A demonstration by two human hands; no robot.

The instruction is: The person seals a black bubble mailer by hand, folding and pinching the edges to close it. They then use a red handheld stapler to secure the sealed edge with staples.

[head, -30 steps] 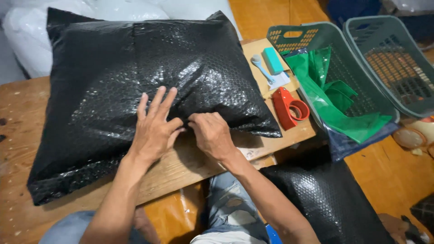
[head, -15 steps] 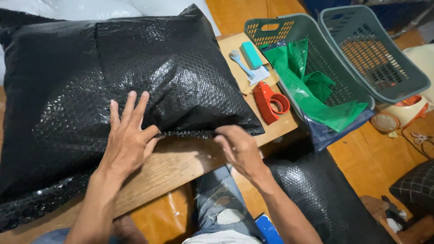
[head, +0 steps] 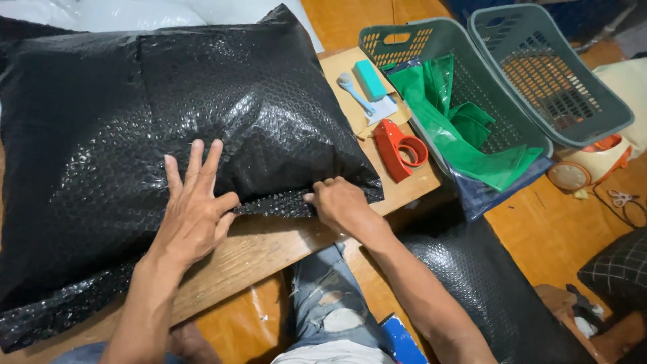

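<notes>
Head view showed a large black bubble-wrap package, plump like a cushion, lying across the wooden worktop and covering most of its left and middle portions. Its near edge ran as a flattened, sealed flap along the front of the worktop.

The left hand lay flat on the package's near edge, palm down, fingers spread wide and pointing away from the person, gripping nothing. The right hand was just to its right, knuckles up and fingers curled in, pressing or pinching the flap at the package's near right corner; whether it actually gripped the wrap could not be told.

Further right, on the bare end of the worktop, lay a red tape dispenser, with a teal block and a pale blue handled tool beyond it, the tool resting partly on a white card.

Just beside the worktop's right end stood a green plastic basket holding folded green sheeting, and a second green basket overlapped it on the right. Another black bubble-wrapped bundle lay on the floor below the right forearm.
</notes>
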